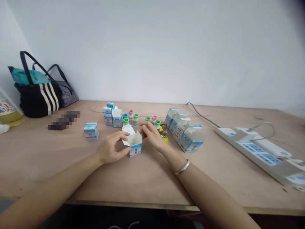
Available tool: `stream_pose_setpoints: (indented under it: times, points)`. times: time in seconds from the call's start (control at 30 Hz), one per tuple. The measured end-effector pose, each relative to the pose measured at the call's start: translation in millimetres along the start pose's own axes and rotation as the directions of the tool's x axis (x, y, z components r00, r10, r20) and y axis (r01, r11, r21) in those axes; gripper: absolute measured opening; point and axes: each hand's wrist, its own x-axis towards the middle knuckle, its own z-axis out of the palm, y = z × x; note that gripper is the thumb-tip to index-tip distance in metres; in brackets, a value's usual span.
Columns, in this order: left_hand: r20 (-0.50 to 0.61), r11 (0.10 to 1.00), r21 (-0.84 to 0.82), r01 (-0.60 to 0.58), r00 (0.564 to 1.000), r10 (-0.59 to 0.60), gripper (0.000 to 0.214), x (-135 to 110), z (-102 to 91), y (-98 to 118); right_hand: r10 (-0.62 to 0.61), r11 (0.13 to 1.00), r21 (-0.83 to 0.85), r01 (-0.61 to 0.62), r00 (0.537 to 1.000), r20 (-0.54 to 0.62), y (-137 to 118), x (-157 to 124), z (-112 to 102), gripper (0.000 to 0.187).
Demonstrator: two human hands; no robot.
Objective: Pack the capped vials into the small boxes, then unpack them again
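Observation:
A small blue and white cardboard box (135,150) stands on the table with its top flaps up. My left hand (111,148) is closed around its left side, the thumb on the near face and the fingers at the flaps. Just right of the opening is my right hand (152,135), its fingers curled together; whatever they hold, if anything, is hidden. Behind my hands stand several small bottles, among them a green-capped bottle (135,119) and a pink-capped bottle (130,116). Yellow packets (165,138) lie beside my right hand, partly covered by it.
A closed box (91,131) sits at left, with more boxes (117,118) behind. Several opened boxes (192,140) form a row at right, near a power strip (257,152) with cables. A blurred dark object (64,120), a black bag (40,98) and an oil bottle (10,114) occupy the far left.

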Motion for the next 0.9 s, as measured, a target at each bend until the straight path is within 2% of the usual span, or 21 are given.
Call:
stream_pose_setpoints:
  times: [0.07, 0.13, 0.2, 0.33, 0.47, 0.53, 0.6, 0.63, 0.7, 0.73, 0.8, 0.9]
  points:
    - [0.006, 1.000, -0.003, 0.011, 1.000, -0.011, 0.026, -0.5, 2.1, 1.4, -0.122, 0.979, -0.150, 0.136, 0.988, 0.096, 5.3, 8.5, -0.7, 0.027]
    - [0.015, 1.000, -0.006, 0.019, 1.000, -0.019, 0.031, -0.8, 4.2, 2.2, -0.247, 0.903, -0.303, 0.304, 0.945, 0.212, 8.6, 13.3, -1.4, 0.036]
    - [0.005, 1.000, 0.001, 0.030, 1.000, -0.030, 0.034, -1.1, 5.8, 2.7, -0.320, 0.834, -0.379, 0.401, 0.911, 0.259, 9.9, 14.6, -2.5, 0.038]
    - [-0.026, 0.998, 0.056, 0.029, 0.999, -0.027, 0.032, -1.0, 6.4, 3.6, -0.381, 0.796, -0.414, 0.442, 0.897, 0.226, 9.4, 12.9, -4.3, 0.022]
    - [-0.015, 0.996, 0.090, 0.011, 1.000, -0.009, 0.031, -0.7, 4.9, 2.6, -0.361, 0.811, -0.404, 0.424, 0.905, 0.224, 10.0, 12.1, -2.9, 0.015]
    - [-0.013, 0.995, 0.101, 0.005, 1.000, -0.003, 0.031, -0.5, 4.6, 1.6, -0.329, 0.825, -0.431, 0.367, 0.930, 0.163, 9.4, 12.3, -3.1, 0.011]
    - [-0.013, 0.992, 0.123, -0.002, 1.000, 0.003, 0.030, -0.3, 4.6, 0.8, -0.316, 0.834, -0.471, 0.289, 0.948, 0.022, 5.8, 12.2, -5.7, 0.011]
    - [-0.013, 0.990, 0.137, -0.004, 1.000, 0.005, 0.030, -0.2, 4.7, 0.7, -0.326, 0.841, -0.479, 0.251, 0.942, -0.078, 2.7, 11.8, -7.8, 0.015]
    - [-0.006, 0.985, 0.171, -0.002, 1.000, 0.003, 0.031, 0.0, 4.9, 0.7, -0.362, 0.862, -0.459, 0.212, 0.893, -0.267, -6.3, 9.2, -12.9, 0.029]
    - [0.000, 0.983, 0.185, -0.002, 1.000, 0.002, 0.031, 0.1, 5.0, 0.9, -0.379, 0.874, -0.433, 0.222, 0.868, -0.320, -11.6, 7.0, -15.2, 0.036]
    - [0.014, 0.980, 0.200, -0.007, 1.000, 0.004, 0.030, 0.1, 5.1, 1.2, -0.414, 0.883, -0.371, 0.288, 0.850, -0.325, -22.7, 0.6, -18.2, 0.041]
    - [0.028, 0.979, 0.200, -0.025, 0.999, 0.019, 0.029, -0.2, 5.5, 0.9, -0.479, 0.853, -0.327, 0.406, 0.858, -0.185, -37.6, -11.3, -17.4, 0.033]
